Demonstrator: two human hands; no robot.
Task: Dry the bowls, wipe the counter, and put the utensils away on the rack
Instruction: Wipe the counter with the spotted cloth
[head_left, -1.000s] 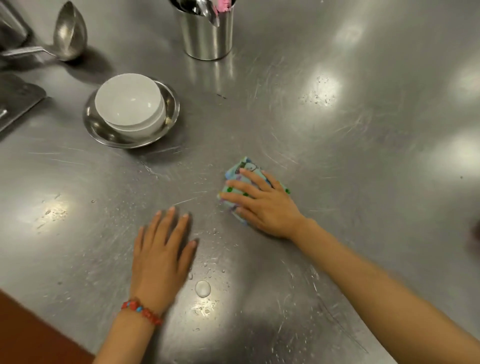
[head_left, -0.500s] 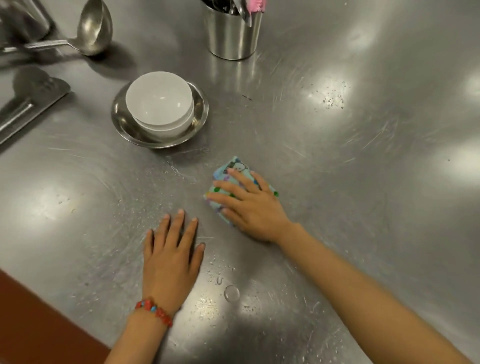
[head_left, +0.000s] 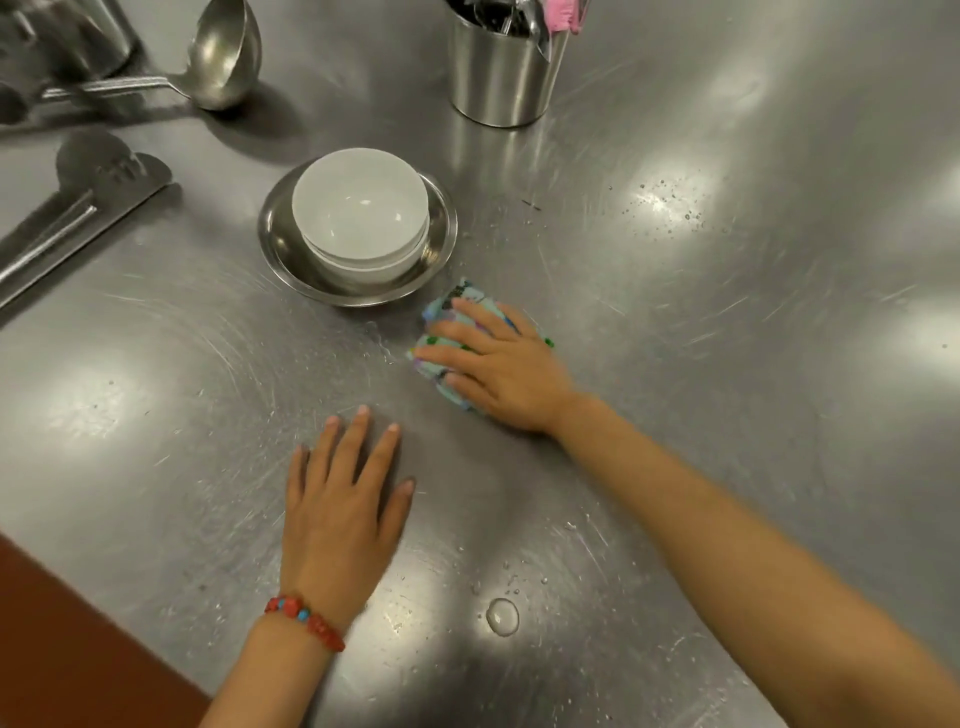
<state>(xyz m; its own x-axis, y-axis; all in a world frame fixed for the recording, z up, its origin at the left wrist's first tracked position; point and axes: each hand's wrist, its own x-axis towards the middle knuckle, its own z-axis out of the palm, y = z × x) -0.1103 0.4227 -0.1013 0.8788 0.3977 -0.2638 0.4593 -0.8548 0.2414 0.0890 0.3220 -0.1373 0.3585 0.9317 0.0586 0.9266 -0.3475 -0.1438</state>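
Your right hand (head_left: 498, 364), pressed flat on the cloth (head_left: 457, 332), has slid it up beside the steel bowl (head_left: 358, 270), so the wiping continues, while your left hand (head_left: 340, 499) rests open on the counter (head_left: 727, 312).

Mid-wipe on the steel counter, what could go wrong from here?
1. The cloth under the right hand is close to the metal dish holding the stacked white bowls; a wider stroke may knock them.
2. A large water drop and small droplets sit near the counter's front, behind the cloth; they could get missed.
3. The left hand lies flat on the wet counter and may slip or leave smears.
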